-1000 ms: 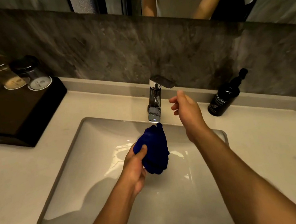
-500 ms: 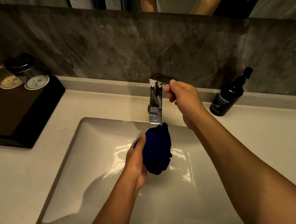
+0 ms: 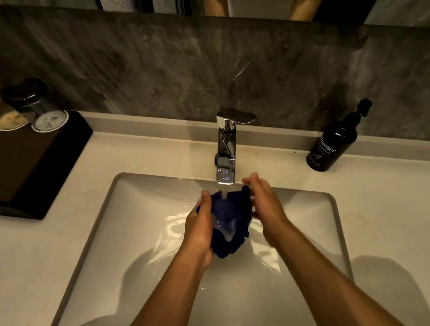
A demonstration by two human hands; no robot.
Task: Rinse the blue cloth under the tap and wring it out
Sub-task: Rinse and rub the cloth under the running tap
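Basin (image 3: 138, 249): I am working over its broad white bowl, which is giving open room below and to both sides; the grey rim is lying well clear of my hands.
Counter (image 3: 398, 224): the black tray (image 3: 25, 165) and soap bottle (image 3: 331, 142) are standing well apart from the work.
Tap (image 3: 224, 148): water is running; the spout is hanging just above the cloth, so I am judging lift room as tight.
Blue cloth (image 3: 233, 213): bunched between my palms under the stream, soaking, likely getting heavy, limp and slippery; I am judging the thick middle the best hold.
Left hand (image 3: 200, 230): clasping the cloth's left side.
Right hand (image 3: 265, 205): fingers extended, pressing its right side, not closing around it.
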